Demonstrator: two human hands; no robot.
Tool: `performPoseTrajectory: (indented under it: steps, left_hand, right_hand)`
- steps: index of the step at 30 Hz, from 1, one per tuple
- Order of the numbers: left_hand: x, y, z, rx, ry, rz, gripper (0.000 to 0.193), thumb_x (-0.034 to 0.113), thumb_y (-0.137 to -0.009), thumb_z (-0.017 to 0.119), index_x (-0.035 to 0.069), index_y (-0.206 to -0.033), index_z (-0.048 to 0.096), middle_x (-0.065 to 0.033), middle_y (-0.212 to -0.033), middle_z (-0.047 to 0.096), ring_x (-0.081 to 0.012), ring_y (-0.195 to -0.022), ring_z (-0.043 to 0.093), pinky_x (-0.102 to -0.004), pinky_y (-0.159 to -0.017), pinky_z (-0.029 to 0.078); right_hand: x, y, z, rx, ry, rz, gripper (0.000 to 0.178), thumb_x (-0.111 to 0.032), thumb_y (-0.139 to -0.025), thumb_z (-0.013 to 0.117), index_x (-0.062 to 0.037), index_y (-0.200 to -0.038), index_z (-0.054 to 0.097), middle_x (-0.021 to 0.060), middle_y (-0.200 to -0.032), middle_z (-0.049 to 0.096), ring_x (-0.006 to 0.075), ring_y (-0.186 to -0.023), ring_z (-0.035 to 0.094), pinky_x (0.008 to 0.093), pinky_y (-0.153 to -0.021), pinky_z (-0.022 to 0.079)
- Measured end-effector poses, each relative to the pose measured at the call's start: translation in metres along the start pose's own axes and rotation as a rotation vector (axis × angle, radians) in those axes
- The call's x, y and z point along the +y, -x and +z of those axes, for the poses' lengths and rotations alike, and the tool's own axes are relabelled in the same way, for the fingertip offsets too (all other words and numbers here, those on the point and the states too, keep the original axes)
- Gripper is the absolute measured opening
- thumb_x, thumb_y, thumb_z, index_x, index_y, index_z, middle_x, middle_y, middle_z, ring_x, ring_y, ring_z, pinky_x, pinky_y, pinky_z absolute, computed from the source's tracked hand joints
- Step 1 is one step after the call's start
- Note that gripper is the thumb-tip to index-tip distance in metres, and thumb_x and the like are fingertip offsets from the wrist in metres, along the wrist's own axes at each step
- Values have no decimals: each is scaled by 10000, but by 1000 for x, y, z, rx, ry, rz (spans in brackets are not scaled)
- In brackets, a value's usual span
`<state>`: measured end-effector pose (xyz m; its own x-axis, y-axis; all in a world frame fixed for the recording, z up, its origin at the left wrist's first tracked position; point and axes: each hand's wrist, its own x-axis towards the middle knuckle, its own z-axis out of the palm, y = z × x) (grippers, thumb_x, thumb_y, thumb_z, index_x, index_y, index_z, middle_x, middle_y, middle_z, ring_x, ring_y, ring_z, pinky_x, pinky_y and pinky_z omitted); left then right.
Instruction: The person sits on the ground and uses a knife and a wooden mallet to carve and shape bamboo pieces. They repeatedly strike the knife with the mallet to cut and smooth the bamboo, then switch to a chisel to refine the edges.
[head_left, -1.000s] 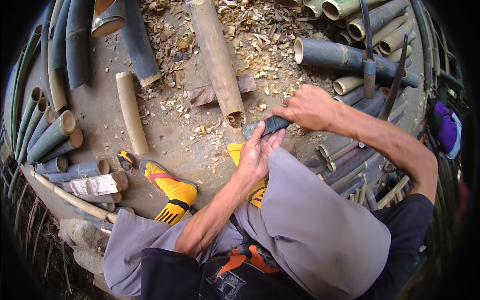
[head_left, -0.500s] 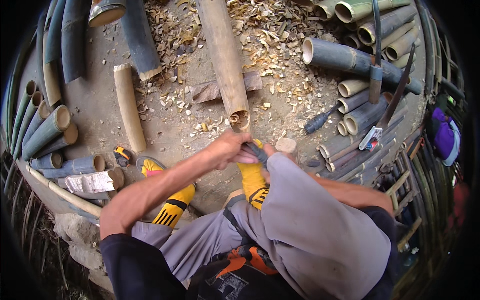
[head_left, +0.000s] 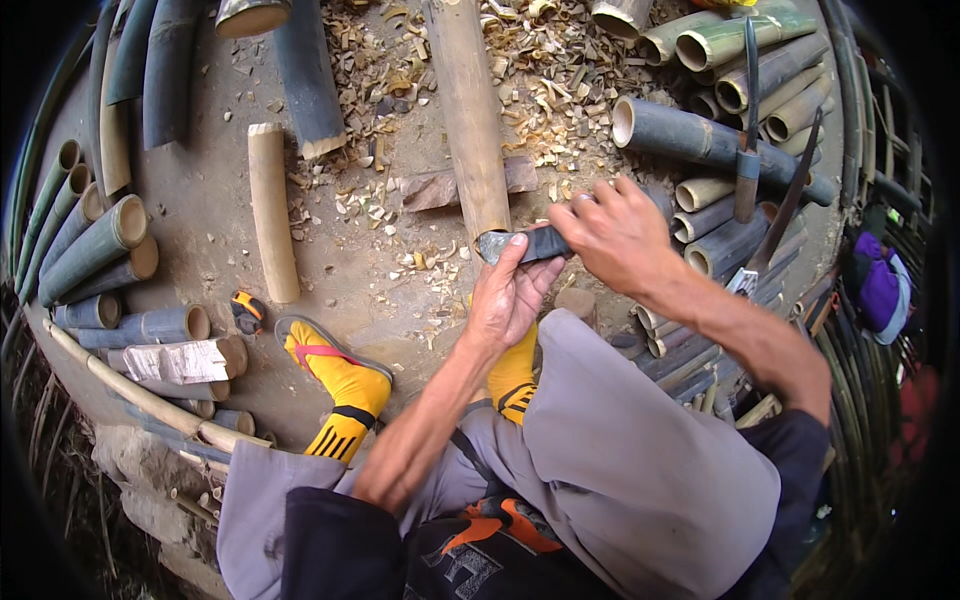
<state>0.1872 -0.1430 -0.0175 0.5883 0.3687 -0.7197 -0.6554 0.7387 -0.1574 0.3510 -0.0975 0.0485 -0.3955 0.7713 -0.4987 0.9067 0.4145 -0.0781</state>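
Note:
A short dark tool with a black, wrapped-looking body and a dull grey end (head_left: 494, 246) is held level between my hands, just in front of the near end of a long bamboo pole (head_left: 468, 130). My left hand (head_left: 505, 300) cups it from below, palm up, its thumb pressed on top near the grey end. My right hand (head_left: 615, 235) is closed round its other end, knuckles up, a ring on one finger. The tool's exact kind does not show, and its right end is hidden in my right hand.
The pole rests across a reddish stone block (head_left: 430, 190) amid wood shavings (head_left: 560, 110). Bamboo tubes (head_left: 725, 240) lie stacked at right with a long-bladed saw (head_left: 790, 200). A tape measure (head_left: 247, 312) and a pale bamboo length (head_left: 270, 215) lie at left.
Both hands have moved forward, away from my knee, bringing the dark tool up to the pole's end. My right hand has come out from behind my leg.

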Motion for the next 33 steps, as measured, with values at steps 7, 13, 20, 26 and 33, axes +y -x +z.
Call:
performPoseTrajectory:
  steps: [7, 13, 20, 26, 33]
  left_hand:
    - [8, 9, 18, -41, 300, -68, 479, 258, -931, 553, -18, -1302, 429, -173, -1329, 496, -286, -1224, 497, -422, -1054, 413]
    - [-28, 49, -20, -40, -347, -242, 802, 236, -788, 695, 22, -1430, 264, -170, -1345, 461, -260, -1148, 550, -387, -981, 456]
    - [73, 50, 40, 117, -1823, 245, 432, 114, -663, 649, 36, -1074, 542, -103, -835, 616, -197, -739, 608, -336, -684, 516]
    - [165, 88, 64, -225, -2617, -180, 384, 221, -616, 678, 16, -902, 522, -201, -810, 632, -388, -714, 638, -464, -684, 523]
    - [206, 24, 87, -725, -3051, 248, 262, 154, -650, 659, 59, -874, 562, -124, -831, 628, -288, -814, 635, -411, -708, 522]
  right_hand:
    - [26, -96, -26, -305, 10, -333, 94, -155, -663, 662, -66, -667, 690, 116, -631, 661, 262, -626, 671, 393, -558, 514]
    - [4, 19, 2, -666, -1048, 343, 254, -219, -672, 706, -9, -815, 697, 159, -685, 643, 256, -652, 635, 384, -604, 496]
    - [-32, 22, -57, 469, -619, 361, 475, -346, -770, 684, -6, -1086, 581, 173, -998, 598, 294, -979, 574, 420, -896, 426]
    - [-123, -27, 25, 435, -691, -94, 461, -141, -712, 668, -10, -1128, 518, 136, -951, 574, 283, -929, 567, 422, -819, 434]
    - [-137, -70, 33, 407, -1313, 235, 509, -114, -783, 640, -2, -1230, 425, 249, -1001, 526, 428, -929, 547, 467, -824, 448]
